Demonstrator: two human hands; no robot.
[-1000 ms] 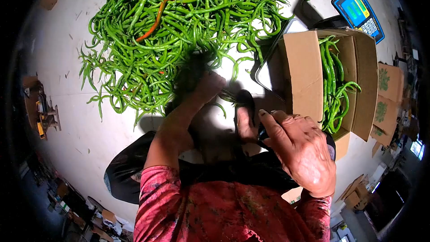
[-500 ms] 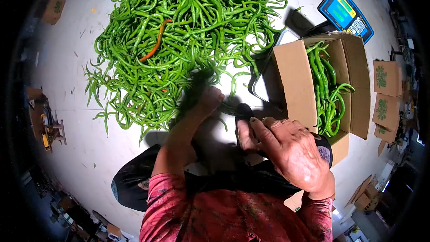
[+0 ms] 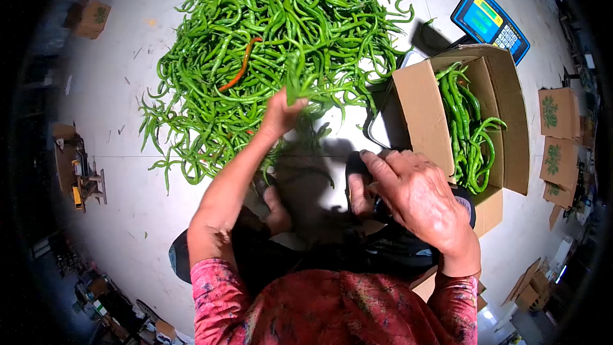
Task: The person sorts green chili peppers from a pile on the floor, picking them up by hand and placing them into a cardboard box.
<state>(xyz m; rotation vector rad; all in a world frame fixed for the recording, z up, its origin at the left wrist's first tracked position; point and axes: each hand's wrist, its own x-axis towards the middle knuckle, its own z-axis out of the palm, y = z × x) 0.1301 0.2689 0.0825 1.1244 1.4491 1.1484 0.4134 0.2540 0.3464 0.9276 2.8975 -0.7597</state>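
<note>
A large heap of green chili peppers (image 3: 223,64) lies on the pale floor, with one red pepper (image 3: 243,67) on top. My left hand (image 3: 284,112) is closed on some green peppers (image 3: 294,83), blurred, at the heap's near edge. My right hand (image 3: 418,195) hovers beside the near left side of an open cardboard box (image 3: 424,112), its fingers bent together and pointing left; whatever they might hold is hidden. Inside the box lie long green peppers (image 3: 472,134). The box rests on a scale tray (image 3: 381,129).
The scale's blue display (image 3: 488,22) stands behind the box. Flattened cartons (image 3: 559,112) lie at the far right, a small wooden stool (image 3: 89,185) at the far left. My feet (image 3: 276,209) are in front of me, near the heap.
My left hand has moved up and forward from the shadow near the floor, and green peppers now show in it. My right hand stays beside the box. The view has shifted slightly.
</note>
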